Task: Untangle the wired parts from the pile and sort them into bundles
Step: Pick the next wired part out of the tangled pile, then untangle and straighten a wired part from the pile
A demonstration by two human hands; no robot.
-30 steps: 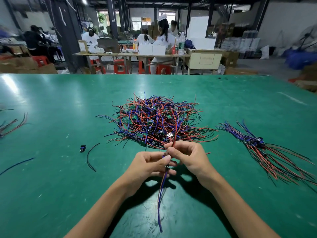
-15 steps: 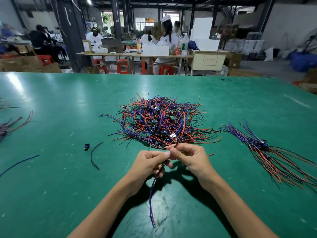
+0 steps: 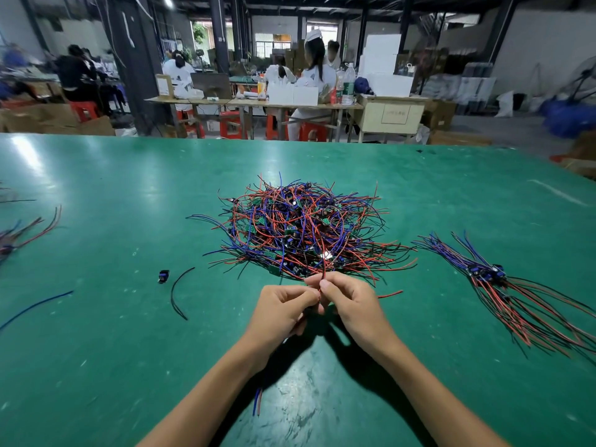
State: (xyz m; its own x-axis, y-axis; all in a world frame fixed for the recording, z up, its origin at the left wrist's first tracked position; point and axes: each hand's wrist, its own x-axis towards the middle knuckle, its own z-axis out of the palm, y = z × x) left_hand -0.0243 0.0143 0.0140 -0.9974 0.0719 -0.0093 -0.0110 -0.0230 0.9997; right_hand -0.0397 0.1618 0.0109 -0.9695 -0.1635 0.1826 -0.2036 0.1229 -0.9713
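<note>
Both hands — left hand [image 3: 280,309], right hand [image 3: 351,304] — pinch one wired part [image 3: 323,269], its middle hidden behind curled fingers.

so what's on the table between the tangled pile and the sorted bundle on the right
Only bare green table in the head view; the pile and the sorted bundle lie apart, though their stray wire tips nearly meet.

No text is reading clearly anywhere. A pale cabinet [image 3: 391,119] in the upper right of the frame is showing a framed label with small characters, too blurred to make out; bottle labels beside it are likewise illegible.
</note>
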